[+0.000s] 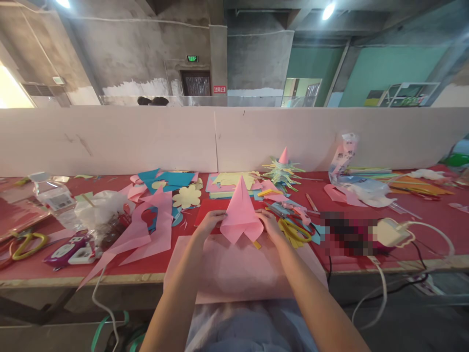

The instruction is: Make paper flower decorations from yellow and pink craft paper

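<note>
A folded pink sheet of paper (241, 209), pointed at the top and split into two flaps below, stands between my hands. My left hand (212, 222) grips its left edge, and my right hand (269, 225) has hold of the right edge. Under it, a larger pink sheet (242, 274) lies over the table's front edge. A red sheet (210, 208) is just behind my left hand. Beside my right hand are yellow-handled scissors (298, 232) and a pink glue gun (298, 212).
Pink paper scraps (161, 225), a yellow paper flower (186, 196) and a plastic bottle (53, 195) lie or stand leftward. A fringed paper tree with a pink cone top (284, 156) stands behind. A white charger (392, 232) with cables is at right. A low partition (146, 139) closes off the back.
</note>
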{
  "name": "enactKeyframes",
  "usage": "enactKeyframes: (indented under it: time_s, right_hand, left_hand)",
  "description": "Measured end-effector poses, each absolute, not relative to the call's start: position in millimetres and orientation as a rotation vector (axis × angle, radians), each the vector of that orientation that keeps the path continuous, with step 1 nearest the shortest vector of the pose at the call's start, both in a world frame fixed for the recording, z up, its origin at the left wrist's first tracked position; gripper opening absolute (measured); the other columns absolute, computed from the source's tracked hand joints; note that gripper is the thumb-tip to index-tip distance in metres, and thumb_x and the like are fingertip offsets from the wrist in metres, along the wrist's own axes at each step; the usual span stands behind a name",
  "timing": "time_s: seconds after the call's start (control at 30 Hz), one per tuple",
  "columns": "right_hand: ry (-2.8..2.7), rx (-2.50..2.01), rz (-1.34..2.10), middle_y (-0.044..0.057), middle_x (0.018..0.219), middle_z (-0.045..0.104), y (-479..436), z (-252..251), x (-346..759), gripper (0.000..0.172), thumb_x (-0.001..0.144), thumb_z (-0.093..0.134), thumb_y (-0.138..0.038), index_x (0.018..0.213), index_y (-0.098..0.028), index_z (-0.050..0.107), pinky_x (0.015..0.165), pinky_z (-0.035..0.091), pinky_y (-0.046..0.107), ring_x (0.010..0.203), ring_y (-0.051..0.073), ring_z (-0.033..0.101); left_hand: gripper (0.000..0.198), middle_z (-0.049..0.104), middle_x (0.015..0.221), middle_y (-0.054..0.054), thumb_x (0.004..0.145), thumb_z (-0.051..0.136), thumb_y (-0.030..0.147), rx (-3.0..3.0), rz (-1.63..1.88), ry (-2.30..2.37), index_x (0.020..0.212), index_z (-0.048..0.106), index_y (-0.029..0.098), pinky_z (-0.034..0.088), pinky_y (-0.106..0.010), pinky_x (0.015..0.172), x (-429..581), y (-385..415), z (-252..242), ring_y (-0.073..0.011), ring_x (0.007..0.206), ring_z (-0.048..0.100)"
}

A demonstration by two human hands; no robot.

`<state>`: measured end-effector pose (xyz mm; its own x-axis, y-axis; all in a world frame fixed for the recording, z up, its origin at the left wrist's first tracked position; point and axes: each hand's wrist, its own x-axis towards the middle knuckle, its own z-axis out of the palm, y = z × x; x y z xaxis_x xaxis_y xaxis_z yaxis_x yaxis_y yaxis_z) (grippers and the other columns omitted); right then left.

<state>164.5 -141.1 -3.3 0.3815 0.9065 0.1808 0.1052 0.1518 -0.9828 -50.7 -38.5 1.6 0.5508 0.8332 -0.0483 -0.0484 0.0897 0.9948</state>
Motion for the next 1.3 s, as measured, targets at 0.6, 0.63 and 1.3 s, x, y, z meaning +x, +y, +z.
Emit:
enactKeyframes:
  time_s: [0.6,0.63,1.3]
  right_hand:
    - [-1.055,-1.208,0.747,0.003,0.090,0.068,-136.1,-7.9,166.8,0.024,0.066,0.059,-0.040,0.082,-0.023,0.067,0.072,0.044,0.031,0.086,0.023,0.059]
    - [-1.054,-1.210,0.748,0.003,0.091,0.068,-135.7,-8.4,166.9,0.026,0.066,0.059,-0.039,0.084,-0.023,0.067,0.071,0.044,0.031,0.085,0.023,0.059]
    - [-1.152,-1.228,0.612,0.001,0.089,0.066,-139.7,-4.3,163.0,0.019,0.074,0.051,-0.034,0.078,-0.024,0.067,0.081,0.040,0.029,0.091,0.020,0.056]
  left_hand:
    - [0.037,0.069,0.086,-0.007,0.058,0.069,0.028,1.242,0.773,0.704,0.094,0.068,0.015,0.047,-0.026,0.061,-51.1,-42.9,6.3,-0.0183,0.072,0.063]
    - [0.037,0.069,0.084,-0.007,0.059,0.068,0.028,1.240,0.780,0.707,0.094,0.068,0.015,0.047,-0.026,0.061,-51.1,-42.4,5.7,-0.0178,0.070,0.063]
    - [0.037,0.067,0.087,-0.007,0.059,0.071,0.041,1.492,0.921,0.770,0.084,0.070,0.014,0.042,-0.022,0.060,-42.0,-40.3,0.6,-0.0152,0.071,0.058]
